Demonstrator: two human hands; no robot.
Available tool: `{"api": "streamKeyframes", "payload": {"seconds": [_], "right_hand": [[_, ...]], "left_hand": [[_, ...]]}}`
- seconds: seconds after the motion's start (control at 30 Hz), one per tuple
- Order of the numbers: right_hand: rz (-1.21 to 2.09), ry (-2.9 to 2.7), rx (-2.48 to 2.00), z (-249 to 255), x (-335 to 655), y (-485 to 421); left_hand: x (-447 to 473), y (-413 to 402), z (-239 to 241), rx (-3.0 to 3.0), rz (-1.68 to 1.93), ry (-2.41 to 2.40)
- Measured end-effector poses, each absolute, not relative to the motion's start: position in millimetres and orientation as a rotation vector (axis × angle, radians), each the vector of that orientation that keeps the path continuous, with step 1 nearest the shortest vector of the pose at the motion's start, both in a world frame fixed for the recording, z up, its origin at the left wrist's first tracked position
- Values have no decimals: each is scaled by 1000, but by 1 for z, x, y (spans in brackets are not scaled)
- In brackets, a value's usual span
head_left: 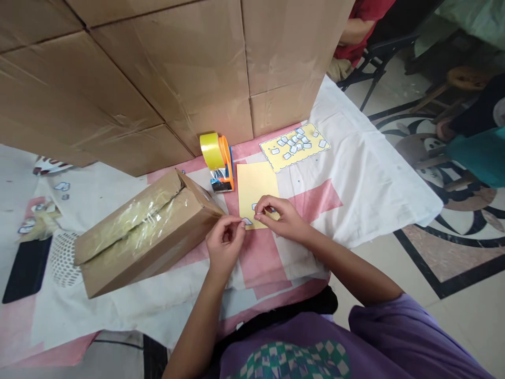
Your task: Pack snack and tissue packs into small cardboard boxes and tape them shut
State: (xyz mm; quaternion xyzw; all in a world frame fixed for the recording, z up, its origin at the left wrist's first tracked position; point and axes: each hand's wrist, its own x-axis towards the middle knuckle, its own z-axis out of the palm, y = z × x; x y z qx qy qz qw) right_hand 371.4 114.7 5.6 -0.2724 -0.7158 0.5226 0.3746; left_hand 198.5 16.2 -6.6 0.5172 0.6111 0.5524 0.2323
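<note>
Over the near end of a plain yellow sheet [257, 181], my two hands are close together. Thumb and forefinger of my left hand [224, 245] are pinched on a small white paper cutout [246, 221] with a dark blue outline. My right hand [284, 217] is also closed in a pinch; a sliver of white shows at its fingertips, too small to name. Another outlined cutout [254, 206] lies on the sheet, partly hidden by my right hand. Beyond, a yellow card with a wavy border [281, 161] carries several loose white cutouts [294, 140].
A tape dispenser [226, 163] with yellow tape stands behind the sheet. Left is a taped carton [145, 226]; large stacked cartons [169, 68] wall off the back. A black phone-like slab [27, 268] lies far left. Another person's arm [356, 31] shows at upper right.
</note>
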Motion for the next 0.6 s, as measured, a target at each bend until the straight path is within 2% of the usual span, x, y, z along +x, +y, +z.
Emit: {"api": "streamKeyframes", "payload": {"seconds": [0.1,0.3,0.5,0.6], "right_hand": [[1211,-1891,-856,-5,370,122],[542,-2296,-1093,-18,372,133],[576,-2190,-639,1,372,123],[426,-2281,-667,2,372,122]], "left_hand": [[197,15,-8,1369,1540,1677],[198,13,-9,1251,1552,1754],[198,10,-3,1326,1546,1739],[197,8,-2,1375,1546,1725]]}}
